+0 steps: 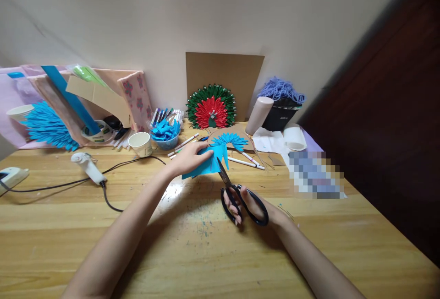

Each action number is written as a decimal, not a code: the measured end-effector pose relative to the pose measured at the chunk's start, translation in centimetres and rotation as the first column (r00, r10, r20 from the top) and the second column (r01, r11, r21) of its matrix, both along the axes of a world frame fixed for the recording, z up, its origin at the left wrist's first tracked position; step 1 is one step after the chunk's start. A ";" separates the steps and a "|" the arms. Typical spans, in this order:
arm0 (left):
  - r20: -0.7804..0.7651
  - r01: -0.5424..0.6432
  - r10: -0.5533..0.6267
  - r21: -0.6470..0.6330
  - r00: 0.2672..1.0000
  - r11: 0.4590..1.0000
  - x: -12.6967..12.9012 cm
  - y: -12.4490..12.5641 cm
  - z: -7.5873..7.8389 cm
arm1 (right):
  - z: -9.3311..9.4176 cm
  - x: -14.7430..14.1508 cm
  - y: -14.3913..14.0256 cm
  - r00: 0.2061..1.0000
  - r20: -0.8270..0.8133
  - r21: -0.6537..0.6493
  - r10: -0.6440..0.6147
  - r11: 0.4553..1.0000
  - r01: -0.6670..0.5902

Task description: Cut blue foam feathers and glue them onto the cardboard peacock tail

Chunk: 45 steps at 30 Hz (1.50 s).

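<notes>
My left hand (pixel 191 156) pinches a sheet of blue paper (pixel 205 166) above the table, thumb on top. My right hand (pixel 245 200) is wrapped round the black handles of a pair of scissors (pixel 226 179). The blades point away from me and meet the right edge of the paper, where a narrow pointed strip hangs partly apart from the sheet. Just behind lies a half ring of blue paper petals (pixel 230 140) on a brown cardboard piece. A clear bowl (pixel 165 142) filled with cut blue pieces stands to the left of it.
A red and green peacock craft (pixel 212 109) leans on a cardboard sheet (pixel 225 72) by the wall. At left are a paper cup (pixel 140 143), a corded glue gun (pixel 88 167) and a blue petal fan (pixel 50 125). A pink cylinder (pixel 260 115) and purple yarn (pixel 281 90) stand right.
</notes>
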<state>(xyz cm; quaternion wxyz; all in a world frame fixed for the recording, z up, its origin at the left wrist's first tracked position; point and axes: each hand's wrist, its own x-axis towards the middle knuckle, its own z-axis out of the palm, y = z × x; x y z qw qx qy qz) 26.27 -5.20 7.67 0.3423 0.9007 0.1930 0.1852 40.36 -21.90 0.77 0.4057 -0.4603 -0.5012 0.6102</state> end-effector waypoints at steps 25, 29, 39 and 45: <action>-0.032 -0.130 0.131 0.029 0.991 0.991 0.0 0.4 -0.5 | -0.7 0.1 0.3 0.999 -0.040 0.013 0.000 1.000 0.001; -0.026 -0.118 0.119 0.028 0.993 0.993 0.1 0.3 -0.5 | -1.0 0.1 0.4 0.999 -0.039 0.030 -0.011 0.999 0.012; -0.008 -0.110 0.110 -0.004 0.994 0.994 -0.2 0.6 -0.5 | -1.3 0.0 0.6 0.998 -0.043 0.027 -0.043 0.999 0.045; -0.002 -0.106 0.106 -0.038 0.994 0.994 -0.3 0.8 -0.4 | -0.6 -0.2 0.7 0.997 -0.033 0.000 -0.076 0.997 0.076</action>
